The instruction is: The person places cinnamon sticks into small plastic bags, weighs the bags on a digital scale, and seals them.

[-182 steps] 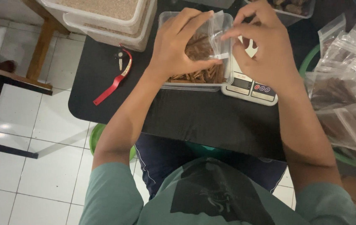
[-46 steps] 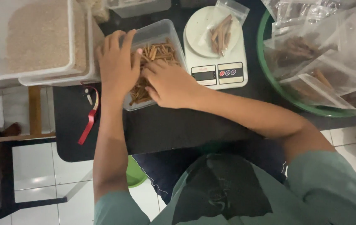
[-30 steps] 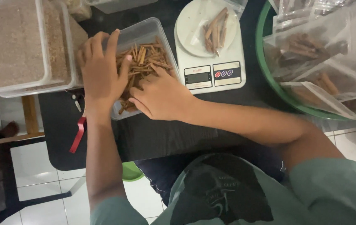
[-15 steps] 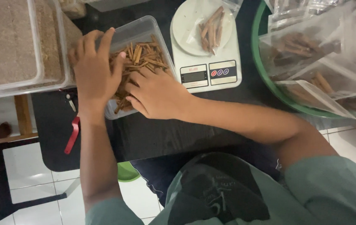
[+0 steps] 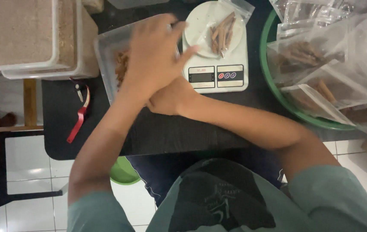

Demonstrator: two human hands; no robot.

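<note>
My left hand reaches across a clear plastic tub of brown sticks, fingers pointing at the white kitchen scale. It is blurred, so I cannot see whether it holds anything. My right hand lies under my left forearm at the tub's near right corner, its fingers hidden. On the scale's round plate rests a clear bag with a few brown sticks.
A green basin at the right is heaped with clear bags of sticks. Two big clear tubs of tan grain stand at the far left. A red-handled cutter lies on the black table. A green bowl sits below.
My left hand has lifted off the tub's left rim and swung right toward the scale. My right hand has drawn back out of the sticks to the tub's near corner.
</note>
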